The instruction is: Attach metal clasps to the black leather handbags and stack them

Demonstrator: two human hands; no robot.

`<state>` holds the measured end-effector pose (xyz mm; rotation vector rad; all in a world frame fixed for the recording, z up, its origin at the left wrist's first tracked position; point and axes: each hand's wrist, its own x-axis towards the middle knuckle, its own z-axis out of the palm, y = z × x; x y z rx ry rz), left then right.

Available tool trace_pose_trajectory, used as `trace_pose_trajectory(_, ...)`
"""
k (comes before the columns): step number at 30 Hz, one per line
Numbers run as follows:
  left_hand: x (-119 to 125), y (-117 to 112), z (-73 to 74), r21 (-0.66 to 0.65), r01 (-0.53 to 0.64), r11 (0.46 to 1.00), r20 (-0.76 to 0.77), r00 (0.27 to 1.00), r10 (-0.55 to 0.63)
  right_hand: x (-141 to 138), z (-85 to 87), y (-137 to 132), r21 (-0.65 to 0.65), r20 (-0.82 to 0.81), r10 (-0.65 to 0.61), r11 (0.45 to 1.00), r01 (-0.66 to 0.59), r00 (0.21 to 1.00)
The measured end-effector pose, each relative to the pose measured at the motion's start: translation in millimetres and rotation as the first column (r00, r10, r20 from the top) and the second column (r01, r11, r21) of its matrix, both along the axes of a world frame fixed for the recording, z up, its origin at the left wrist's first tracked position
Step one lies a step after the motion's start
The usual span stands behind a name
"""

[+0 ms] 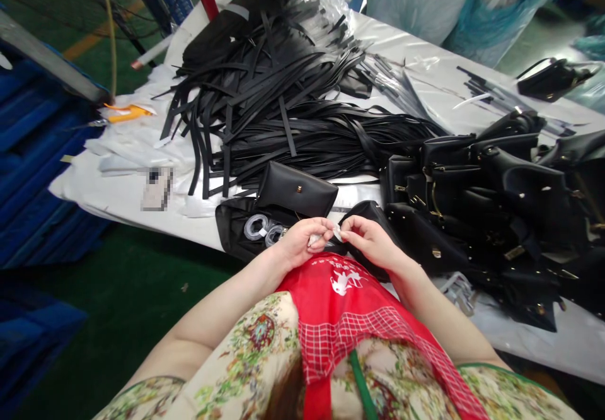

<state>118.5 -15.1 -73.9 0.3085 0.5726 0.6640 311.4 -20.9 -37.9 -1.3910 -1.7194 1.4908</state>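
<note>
My left hand (pixel 305 240) and my right hand (pixel 368 237) meet close to my chest, both pinching a small whitish piece (pixel 331 234) between fingertips. What the piece is I cannot make out. Just beyond the hands lies a small black purse (pixel 295 190) with a gold stud, resting on a black flat bag (pixel 234 224). Two rolls of clear tape (pixel 265 227) sit on that bag, left of my left hand.
A big heap of black leather straps (pixel 283 92) covers the middle of the white-covered table (pixel 118 186). Several black handbags (pixel 496 186) are piled at the right. An orange tool (pixel 125 113) lies far left. Blue crates (pixel 33 155) stand on the green floor at left.
</note>
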Motion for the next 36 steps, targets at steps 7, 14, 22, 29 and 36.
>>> trace_pose_trajectory(7, 5.0, -2.9, 8.3, 0.000, -0.003, 1.000, -0.045, 0.999, 0.003, -7.7, -3.3, -2.0, 0.070, 0.029, -0.093, 0.993, 0.091, 0.995)
trace_pose_trajectory(14, 5.3, 0.0, 7.5, 0.073, -0.018, 0.997, -0.118, 0.993, 0.027, -7.5, 2.7, -2.8, 0.215, 0.186, -0.142, 0.971, 0.100, 0.972)
trace_pose_trajectory(22, 23.0, -14.9, 2.8, 0.248, 0.000, 0.969, -0.369, 0.925, 0.094, -18.9, -4.5, -15.5, 0.355, 0.283, -0.142, 0.934, 0.035, 0.949)
trace_pose_trajectory(29, 13.9, -11.7, -4.5, 0.270, -0.013, 0.963, -0.461, 0.876, 0.141, 25.6, -0.2, -1.9, 0.051, 0.108, -0.112, 0.993, 0.107, 0.988)
trace_pose_trajectory(36, -17.0, 5.6, -12.5, 0.290, -0.065, 0.955, -0.498, 0.841, 0.209, 109.9, -53.3, -9.3, 0.094, 0.882, -0.182, 0.972, 0.215, 0.434)
